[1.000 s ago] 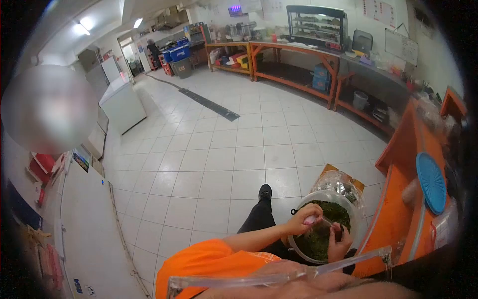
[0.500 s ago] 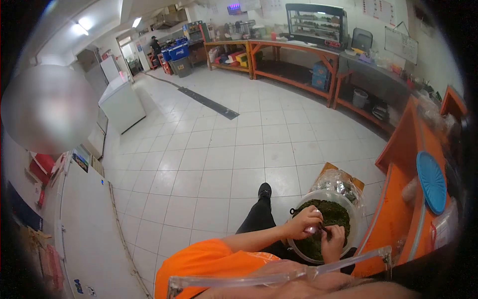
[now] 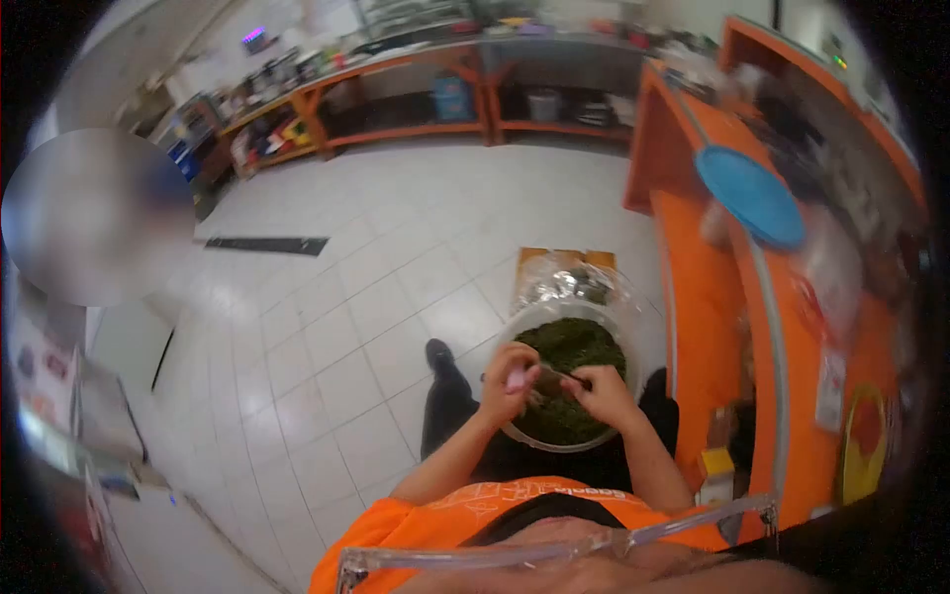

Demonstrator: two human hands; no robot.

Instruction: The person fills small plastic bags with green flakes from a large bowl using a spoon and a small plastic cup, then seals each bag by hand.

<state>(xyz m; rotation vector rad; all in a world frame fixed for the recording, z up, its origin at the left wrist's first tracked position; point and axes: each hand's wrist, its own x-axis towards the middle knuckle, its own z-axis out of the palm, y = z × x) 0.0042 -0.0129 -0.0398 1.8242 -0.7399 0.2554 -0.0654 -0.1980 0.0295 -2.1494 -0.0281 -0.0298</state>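
Observation:
Between my legs stands a round translucent white tub holding a mass of finely chopped greens. Over it, my left hand is closed around a small pinkish-white piece, too blurred to name exactly. My right hand grips what looks like a small knife, its dark end in the fingers and its blade pointing at the left hand. Both hands are close together above the greens. The blade's contact with the piece cannot be made out.
Behind the tub, a clear plastic bag lies on a wooden crate. An orange shelf unit rises close on my right, with a blue round lid on it. Orange-framed counters line the far wall. A white freezer is at lower left.
My view has swung to the right and down, so the tub appears further left. My hands stay over the tub; the right one has drawn slightly away from the left.

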